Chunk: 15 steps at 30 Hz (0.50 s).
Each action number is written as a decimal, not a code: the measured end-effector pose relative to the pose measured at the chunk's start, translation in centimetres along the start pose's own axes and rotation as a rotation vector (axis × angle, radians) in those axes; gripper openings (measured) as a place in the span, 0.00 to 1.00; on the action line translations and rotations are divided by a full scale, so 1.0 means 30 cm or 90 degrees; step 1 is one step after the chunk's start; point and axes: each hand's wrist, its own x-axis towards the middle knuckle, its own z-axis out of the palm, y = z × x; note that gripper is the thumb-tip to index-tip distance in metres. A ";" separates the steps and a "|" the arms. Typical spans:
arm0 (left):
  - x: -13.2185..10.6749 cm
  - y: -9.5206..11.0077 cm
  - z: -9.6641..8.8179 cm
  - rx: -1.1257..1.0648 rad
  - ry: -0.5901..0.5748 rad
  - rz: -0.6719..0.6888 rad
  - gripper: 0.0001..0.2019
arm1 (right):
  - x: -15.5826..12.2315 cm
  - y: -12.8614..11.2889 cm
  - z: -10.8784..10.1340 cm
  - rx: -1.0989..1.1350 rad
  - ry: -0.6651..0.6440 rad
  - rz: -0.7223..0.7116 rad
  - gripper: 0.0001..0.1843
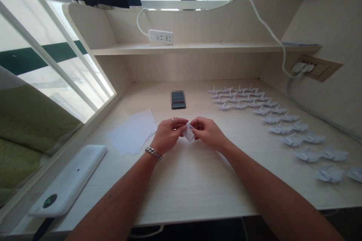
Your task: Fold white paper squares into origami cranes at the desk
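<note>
Between my two hands is a small folded piece of white paper [188, 134], pinched from both sides just above the desk. My left hand [169, 132], with a ring and a chain bracelet, grips its left edge between thumb and fingers. From the other side my right hand [208, 131] holds the upper right edge in a closed pinch. Loose white paper sheets [132, 131] lie fanned out to the left of my left hand. Several rows of white folded paper cranes [240, 99] stand to the right, running from the back of the desk toward its front corner.
A dark phone-like device [178, 99] lies behind my hands. At the left edge rests a white power bank [70, 180] with a dark cable. A power strip [161, 37] sits on the shelf [192, 48], and a white cord [266, 22] runs to the wall socket [319, 67].
</note>
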 end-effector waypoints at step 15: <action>-0.013 -0.003 -0.010 -0.024 -0.068 0.069 0.17 | -0.003 -0.017 -0.010 0.174 0.027 0.092 0.14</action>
